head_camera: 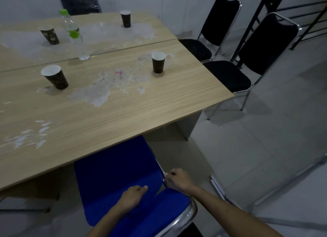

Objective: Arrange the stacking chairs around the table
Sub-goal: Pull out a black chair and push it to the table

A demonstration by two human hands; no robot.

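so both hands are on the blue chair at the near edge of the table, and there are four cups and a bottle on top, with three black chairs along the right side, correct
Not quite: the head view shows two black chairs along the right side, not three. Another dark chair stands at the far end. The rest holds: both hands on the blue chair, four cups, one bottle.

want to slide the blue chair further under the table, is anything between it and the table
Nothing visible blocks it. The blue chair already has its seat front under the table edge, and both the left hand and right hand are on it. The floor under the table is dark, so that part can't be checked.
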